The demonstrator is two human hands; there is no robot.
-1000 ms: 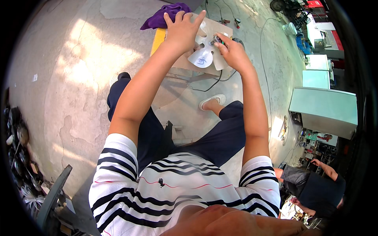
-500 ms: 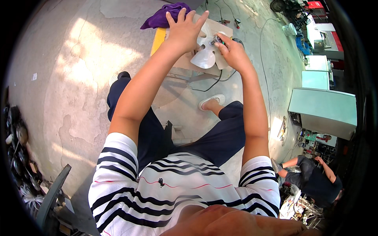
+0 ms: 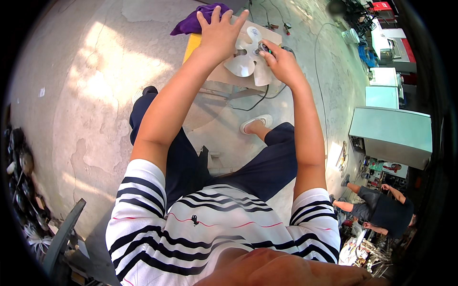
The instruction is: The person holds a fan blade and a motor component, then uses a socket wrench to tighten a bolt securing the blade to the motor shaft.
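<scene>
A pale metal fan blade assembly (image 3: pixel 243 65) lies over a cardboard-covered board (image 3: pixel 219 75) with a yellow side. My left hand (image 3: pixel 218 33) is open, fingers spread above the board's left part beside the blades; its thumb is partly hidden. My right hand (image 3: pixel 281 63) grips a small dark tool with a green part (image 3: pixel 267 50) at the fan's hub (image 3: pixel 259 49), fingers curled and partly hidden. A purple cloth (image 3: pixel 192 21) lies at the board's upper left, behind my left fingers.
Cables (image 3: pixel 262 97) run on the concrete floor (image 3: pixel 90 119). Pale appliance cabinets (image 3: pixel 389 133) stand on the right, with another person (image 3: pixel 386 212) among clutter at lower right. Dark piled items (image 3: pixel 21 167) and a grey metal bar (image 3: pixel 64 233) are on the left.
The fan blades have turned, so the marked blade moved from the bottom to the top. My left hand shifted slightly up and left. The other person changed posture.
</scene>
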